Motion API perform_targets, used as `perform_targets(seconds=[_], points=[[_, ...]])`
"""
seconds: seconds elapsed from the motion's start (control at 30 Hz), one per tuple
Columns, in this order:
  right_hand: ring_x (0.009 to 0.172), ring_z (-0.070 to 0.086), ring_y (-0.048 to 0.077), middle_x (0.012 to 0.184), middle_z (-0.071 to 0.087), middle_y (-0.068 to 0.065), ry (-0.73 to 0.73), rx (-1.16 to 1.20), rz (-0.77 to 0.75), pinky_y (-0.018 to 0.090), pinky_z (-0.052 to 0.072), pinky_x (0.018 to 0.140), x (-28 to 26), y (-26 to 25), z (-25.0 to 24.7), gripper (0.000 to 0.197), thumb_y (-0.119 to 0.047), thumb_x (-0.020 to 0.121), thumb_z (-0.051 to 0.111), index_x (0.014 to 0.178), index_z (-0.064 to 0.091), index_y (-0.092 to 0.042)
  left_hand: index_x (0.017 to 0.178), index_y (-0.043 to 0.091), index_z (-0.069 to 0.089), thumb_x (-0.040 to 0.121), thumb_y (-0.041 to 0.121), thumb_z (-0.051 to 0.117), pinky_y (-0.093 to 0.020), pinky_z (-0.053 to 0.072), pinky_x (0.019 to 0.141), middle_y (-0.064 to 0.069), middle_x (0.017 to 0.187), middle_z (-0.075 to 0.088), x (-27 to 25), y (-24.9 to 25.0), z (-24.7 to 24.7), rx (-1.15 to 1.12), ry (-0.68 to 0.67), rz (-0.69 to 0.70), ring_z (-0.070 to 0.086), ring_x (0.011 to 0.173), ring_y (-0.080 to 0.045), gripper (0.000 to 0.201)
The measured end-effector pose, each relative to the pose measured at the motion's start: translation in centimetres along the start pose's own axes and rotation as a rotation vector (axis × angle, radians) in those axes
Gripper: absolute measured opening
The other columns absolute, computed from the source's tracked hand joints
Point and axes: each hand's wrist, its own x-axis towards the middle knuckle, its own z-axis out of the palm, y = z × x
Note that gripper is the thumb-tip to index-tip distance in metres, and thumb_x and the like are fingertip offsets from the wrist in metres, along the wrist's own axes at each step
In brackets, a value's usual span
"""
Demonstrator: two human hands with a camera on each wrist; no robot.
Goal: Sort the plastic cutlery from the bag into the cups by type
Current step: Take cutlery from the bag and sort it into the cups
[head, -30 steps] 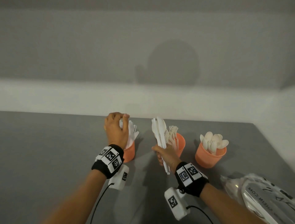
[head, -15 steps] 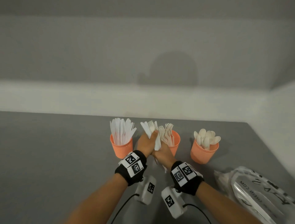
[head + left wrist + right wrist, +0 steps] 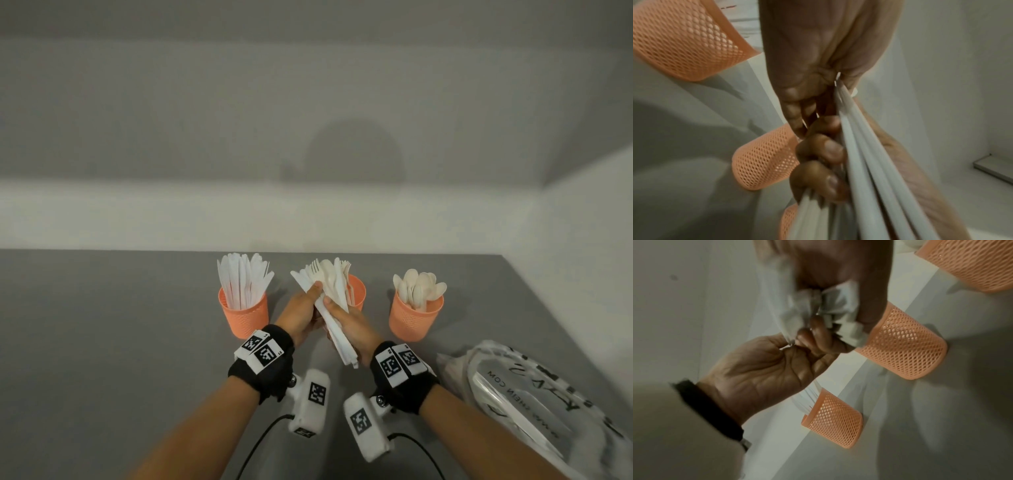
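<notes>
My right hand grips a mixed bundle of white plastic cutlery by the handles, in front of the middle cup. My left hand pinches the left side of that bundle, thumb on top. Three orange mesh cups stand in a row: the left cup holds knives, the middle cup holds forks and is mostly hidden by the bundle, and the right cup holds spoons. In the left wrist view the handles run between both hands' fingers. The right wrist view shows the handle ends.
A crumpled printed plastic bag lies on the grey table at the right, close to my right forearm. A white wall runs just behind the cups and along the table's right edge.
My left hand has left the knife cup and come right to the bundle, where it now pinches it. The bundle has fanned out a little in my right hand.
</notes>
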Motion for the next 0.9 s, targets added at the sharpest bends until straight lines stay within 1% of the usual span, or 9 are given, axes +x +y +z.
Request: perform_targets(seconds=[0.07,0.13,0.27,0.37,0.43,0.57,0.67,0.8,0.9], points=[[0.085,0.065,0.005,0.095,0.068,-0.003,0.028,0.006,-0.022,0.02,0.05,0.081,-0.1,0.0,0.1,0.025,-0.031,0.095,0.049,0.117,0.053,-0.02,0.125,0.003,0.053,0.101,0.028,0.032,-0.036,0.05,0.092,-0.019,0.119,0.063,-0.1,-0.1,0.1,-0.041,-0.018,-0.005,0.063,0.105,-0.027,0.04],[0.108,0.059,0.019,0.114,0.063,0.005,0.045,-0.004,-0.021,0.032,0.044,0.1,-0.3,-0.3,0.2,0.033,-0.03,0.095,0.05,0.126,0.052,-0.02,0.126,0.002,0.052,0.101,0.026,0.033,-0.034,0.051,0.09,-0.019,0.12,0.062,0.0,-0.2,0.1,-0.058,-0.018,-0.002,0.063,0.106,-0.027,0.039],[0.109,0.058,0.02,0.115,0.062,0.006,0.046,0.018,0.0,0.031,0.043,0.099,-0.2,-0.4,0.3,0.035,-0.031,0.096,0.048,0.128,0.052,-0.016,0.122,0.003,0.054,0.101,0.027,0.033,-0.035,0.053,0.086,-0.02,0.117,0.063,0.0,-0.2,0.0,-0.062,0.035,0.013,0.064,0.098,-0.028,0.038],[0.107,0.06,0.019,0.109,0.065,0.002,0.021,0.008,-0.013,0.033,0.044,0.1,0.0,-0.2,0.3,0.029,-0.03,0.096,0.047,0.122,0.055,-0.021,0.102,0.005,0.059,0.101,0.025,0.032,-0.036,0.052,0.083,-0.015,0.099,0.066,-0.1,0.1,-0.4,-0.076,0.064,0.032,0.064,0.087,-0.024,0.033],[0.094,0.063,0.016,0.096,0.067,0.0,0.006,0.001,-0.007,0.034,0.049,0.093,0.1,-0.3,0.2,0.025,-0.028,0.096,0.047,0.117,0.057,-0.019,0.094,0.005,0.058,0.101,0.024,0.033,-0.04,0.052,0.085,-0.014,0.09,0.065,0.0,0.2,-0.8,-0.114,0.099,0.03,0.064,0.083,-0.025,0.032],[0.062,0.058,0.011,0.075,0.06,0.001,-0.001,-0.066,0.032,0.021,0.051,0.058,0.2,-0.7,0.4,0.011,-0.026,0.094,0.053,0.093,0.061,-0.019,0.096,0.0,0.058,0.101,0.022,0.032,-0.039,0.052,0.084,-0.015,0.087,0.063,0.3,0.6,-2.2,-0.237,0.151,0.049,0.063,0.082,-0.025,0.034],[0.049,0.052,0.008,0.068,0.056,0.002,-0.028,-0.082,0.026,0.019,0.048,0.049,0.6,-0.9,1.0,0.007,-0.02,0.092,0.056,0.087,0.059,-0.018,0.112,0.004,0.056,0.101,0.022,0.031,-0.035,0.054,0.078,-0.012,0.084,0.063,0.2,1.1,-3.7,-0.294,0.183,0.092,0.062,0.077,-0.022,0.032],[0.036,0.044,0.004,0.064,0.055,0.002,-0.113,-0.084,0.027,0.018,0.042,0.039,1.0,-1.1,2.2,0.005,-0.014,0.091,0.058,0.086,0.056,-0.015,0.112,0.012,0.055,0.1,0.021,0.034,-0.027,0.047,0.061,-0.005,0.078,0.056,0.5,2.3,-6.1,-0.314,0.332,0.151,0.054,0.065,-0.016,0.025],[0.032,0.036,0.001,0.057,0.052,-0.003,-0.187,-0.041,0.068,0.014,0.033,0.034,1.6,-1.5,3.3,0.005,-0.013,0.092,0.055,0.088,0.055,-0.016,0.11,0.012,0.055,0.1,0.021,0.035,-0.033,0.048,0.07,-0.006,0.078,0.057,0.8,3.8,-7.8,-0.272,0.395,0.234,0.056,0.069,-0.018,0.024]])
